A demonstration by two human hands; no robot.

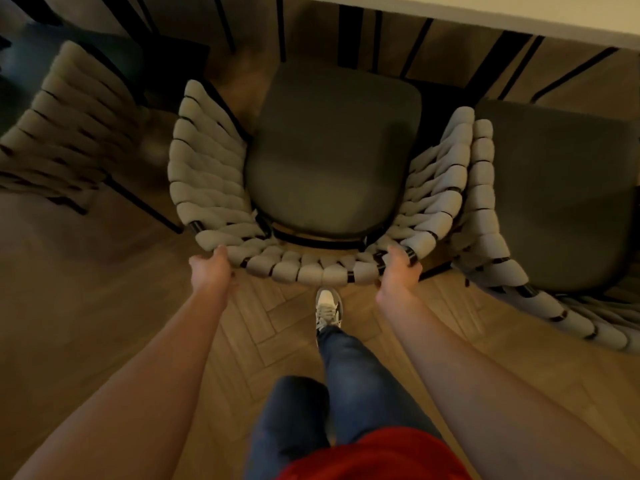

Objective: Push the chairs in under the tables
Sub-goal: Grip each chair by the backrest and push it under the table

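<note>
Head view, looking straight down, and we count 3 chairs in the row. Our middle chair [332,161] sits front and centre: dark seat cushion, curved back wrapped in pale woven cord over a black frame. Both of our hands are on that back rail, 1 at each end of the curve. Our left hand [212,268] grips the rail at its left corner, fingers wrapped over the cord. Our right hand [398,268] grips the right corner, thumb over the top by a bare black patch of frame. The seat's front edge lies near the tabletop [485,15], whose pale edge crosses the upper right; whether the seat reaches under it we cannot tell, as the frame is blurred there.

A 2nd chair [561,188] stands just beside ours on the right, its woven arm touching ours. A 3rd chair [69,126] stands to the left, apart from ours, with bare floor between them. Dark legs show below the tabletop, too smeared to count.

Down below, 1 pale sneaker [328,308] is planted on the herringbone wood floor [263,323] just behind the chair back, with 2 jeans-clad legs and a red shirt hem at the bottom edge.
</note>
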